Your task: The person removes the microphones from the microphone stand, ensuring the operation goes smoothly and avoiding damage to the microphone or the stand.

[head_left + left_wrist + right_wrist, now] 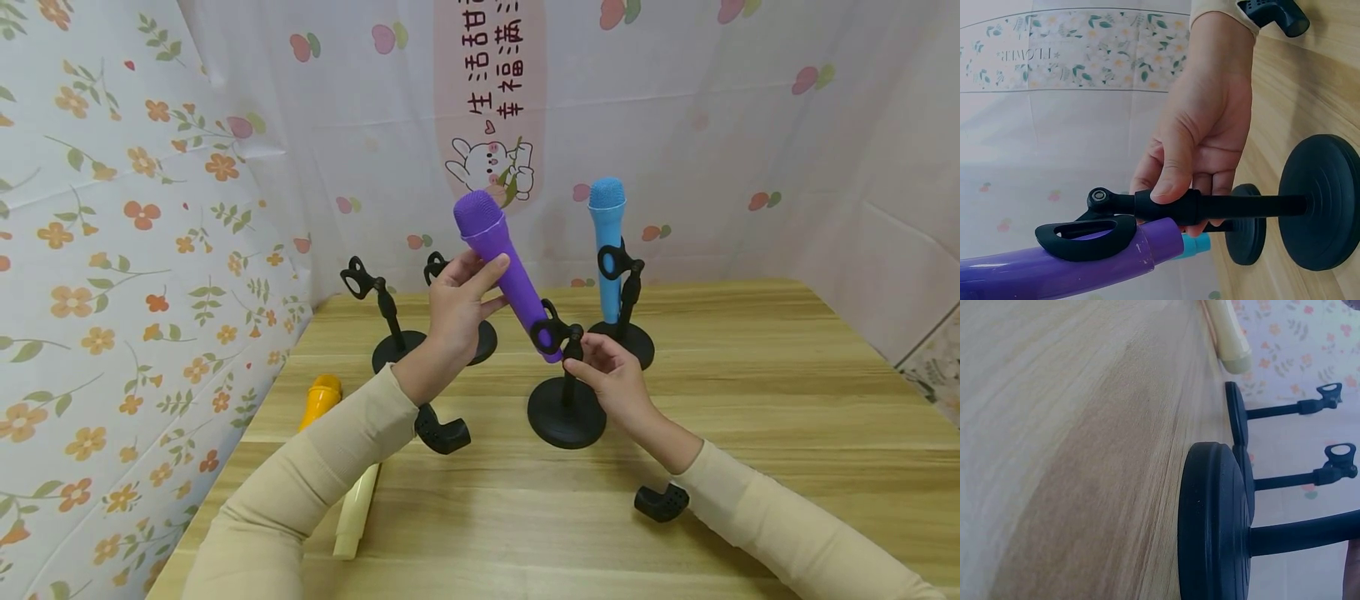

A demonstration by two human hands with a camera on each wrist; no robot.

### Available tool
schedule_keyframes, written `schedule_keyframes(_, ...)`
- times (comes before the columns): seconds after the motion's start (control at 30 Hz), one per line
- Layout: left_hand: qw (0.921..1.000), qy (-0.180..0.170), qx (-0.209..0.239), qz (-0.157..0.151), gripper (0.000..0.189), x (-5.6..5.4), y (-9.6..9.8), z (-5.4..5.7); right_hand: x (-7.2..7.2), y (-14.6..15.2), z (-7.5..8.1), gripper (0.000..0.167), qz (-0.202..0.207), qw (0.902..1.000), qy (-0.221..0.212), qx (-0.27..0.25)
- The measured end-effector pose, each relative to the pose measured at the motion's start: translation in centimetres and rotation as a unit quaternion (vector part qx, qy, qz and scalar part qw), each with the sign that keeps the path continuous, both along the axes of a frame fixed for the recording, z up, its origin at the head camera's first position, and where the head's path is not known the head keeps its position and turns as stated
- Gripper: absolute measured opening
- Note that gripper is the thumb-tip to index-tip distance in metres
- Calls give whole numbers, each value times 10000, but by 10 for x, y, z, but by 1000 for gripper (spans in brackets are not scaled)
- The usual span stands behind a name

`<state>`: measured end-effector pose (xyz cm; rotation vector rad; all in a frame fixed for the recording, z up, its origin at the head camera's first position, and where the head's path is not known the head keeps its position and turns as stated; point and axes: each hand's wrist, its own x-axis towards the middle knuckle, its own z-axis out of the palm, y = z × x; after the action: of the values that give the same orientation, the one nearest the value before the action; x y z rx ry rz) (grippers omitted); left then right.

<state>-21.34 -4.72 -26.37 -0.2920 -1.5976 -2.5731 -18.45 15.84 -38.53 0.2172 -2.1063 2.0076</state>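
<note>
My left hand [456,321] grips a purple microphone [516,275] just below its head, thumb on the near side. The microphone slants, head up and to the left, with its lower end inside the clip [1088,247] of a black desk stand [566,421]. On that stand's post my right hand [618,383] pinches the collar below the clip joint; the left wrist view shows the thumb [1169,178] lying over it. The round base [1210,525] stands on the table. Behind, a blue microphone [609,225] is upright in another stand [632,342].
Two stands with bare clips, one at the left [390,346] and one [483,342] partly behind my left hand, stand at the back. An orange microphone [321,400] and a cream microphone [356,512] lie left. Black angled pieces lie at centre [444,435] and right [662,502].
</note>
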Motion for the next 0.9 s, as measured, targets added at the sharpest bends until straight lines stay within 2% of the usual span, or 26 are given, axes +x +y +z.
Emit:
schedule_keyframes(0.27,9995,-74,230,223,28,0,3,-2,3,0,1,33,22,10000,-12,-12)
schedule_keyframes(0.9,9971,-216,597,422,21,-2,-2,-4,2,1,1,33,27,10000,42,81)
